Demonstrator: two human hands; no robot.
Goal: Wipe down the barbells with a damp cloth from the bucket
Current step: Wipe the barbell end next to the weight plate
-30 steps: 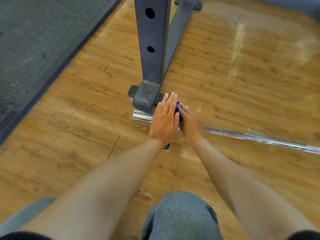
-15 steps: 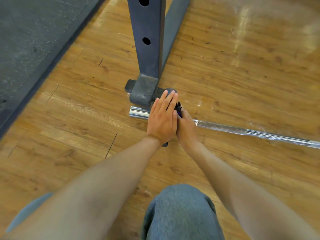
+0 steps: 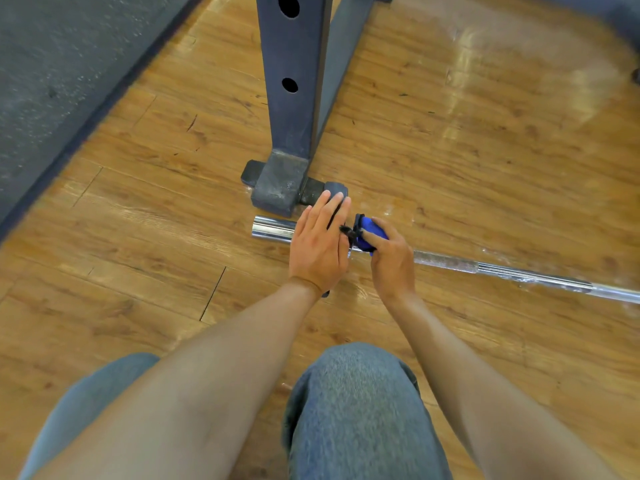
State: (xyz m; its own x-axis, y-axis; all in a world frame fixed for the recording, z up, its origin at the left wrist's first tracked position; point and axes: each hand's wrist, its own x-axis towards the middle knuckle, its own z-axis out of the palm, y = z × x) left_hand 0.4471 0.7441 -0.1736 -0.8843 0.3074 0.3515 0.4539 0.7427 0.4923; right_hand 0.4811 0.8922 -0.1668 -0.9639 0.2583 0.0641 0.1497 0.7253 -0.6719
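Left hand (image 3: 317,249) flat on barbell (image 3: 450,262); right hand (image 3: 391,259) around blue cloth (image 3: 369,235).

one barbell (image 3: 450,263), one blue cloth (image 3: 369,233), two hands, one dark plate (image 3: 334,195), one rack upright (image 3: 292,98).

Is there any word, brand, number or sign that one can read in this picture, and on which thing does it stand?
None can be read.
Barbell: bare metal, no marking visible.
Rack post: only two round holes, no label.
Blue cloth in the right hand: no print visible.
The left hand hides part of the bar.
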